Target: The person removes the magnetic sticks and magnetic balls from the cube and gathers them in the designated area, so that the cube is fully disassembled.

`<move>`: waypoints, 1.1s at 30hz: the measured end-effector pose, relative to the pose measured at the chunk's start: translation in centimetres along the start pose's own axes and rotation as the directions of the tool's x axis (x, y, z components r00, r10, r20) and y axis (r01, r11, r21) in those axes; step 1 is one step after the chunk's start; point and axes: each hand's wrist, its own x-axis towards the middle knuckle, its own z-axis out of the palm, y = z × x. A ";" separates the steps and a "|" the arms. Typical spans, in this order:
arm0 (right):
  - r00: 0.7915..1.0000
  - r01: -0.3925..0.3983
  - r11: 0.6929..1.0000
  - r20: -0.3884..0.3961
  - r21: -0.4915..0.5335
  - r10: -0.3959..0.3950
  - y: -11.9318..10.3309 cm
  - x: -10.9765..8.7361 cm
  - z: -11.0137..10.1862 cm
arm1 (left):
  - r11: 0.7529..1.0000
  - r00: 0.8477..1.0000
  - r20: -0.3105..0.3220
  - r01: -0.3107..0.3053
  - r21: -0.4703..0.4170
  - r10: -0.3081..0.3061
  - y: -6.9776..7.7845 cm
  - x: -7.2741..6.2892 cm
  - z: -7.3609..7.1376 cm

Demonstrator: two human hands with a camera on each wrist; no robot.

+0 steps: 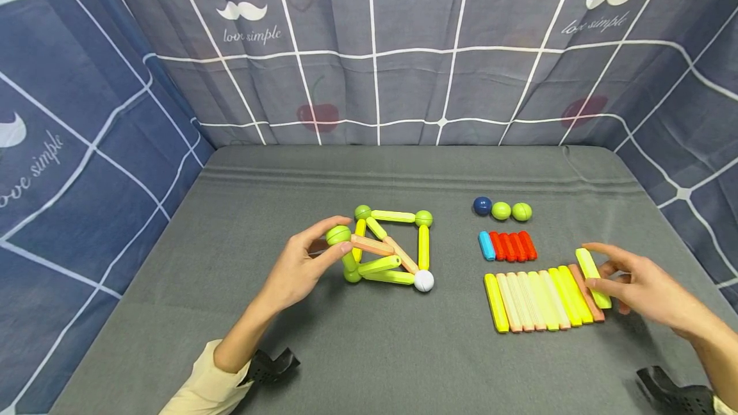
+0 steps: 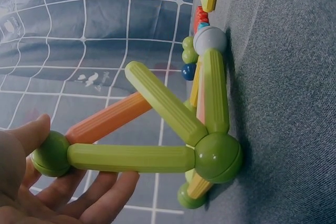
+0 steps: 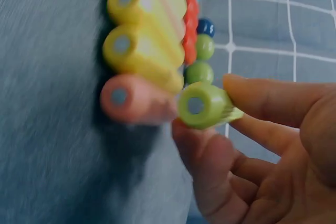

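Note:
My left hand [image 1: 300,271] pinches a green ball [image 1: 338,234] at the raised corner of a frame built from magnetic rods and balls. An orange rod [image 1: 373,246] and an upright green rod [image 2: 131,158] join that ball. Another green rod [image 1: 378,266] slants up from the lower left ball [image 2: 218,157], its far end free. The frame's base has green balls at three corners and a white ball [image 1: 423,280] at the front right. Between thumb and fingers, my right hand [image 1: 651,287] holds a yellow-green rod [image 1: 592,278] over the right end of a rod row.
The row of yellow, cream and orange rods [image 1: 527,301] lies at the right. Behind it are several short red rods [image 1: 513,246] beside a blue one [image 1: 487,246]. A navy ball [image 1: 482,205] and two green balls [image 1: 511,211] sit farther back. Checked cloth [image 1: 403,82] encloses the table.

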 end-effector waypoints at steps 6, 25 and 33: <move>0.997 -0.058 0.996 0.056 -0.063 0.061 1.4 0.0 0.0 | 1.000 1.000 -0.001 0.009 0.010 -0.009 0.2 0.0 0.0; 0.993 -0.077 0.993 0.084 -0.087 0.085 2.0 0.1 -0.2 | 1.000 1.000 0.007 0.009 0.006 -0.009 -0.2 0.1 0.0; 0.997 -0.065 0.990 -0.037 -0.122 0.061 1.1 0.1 -0.1 | 1.000 1.000 0.006 0.003 -0.003 -0.003 0.0 0.1 0.0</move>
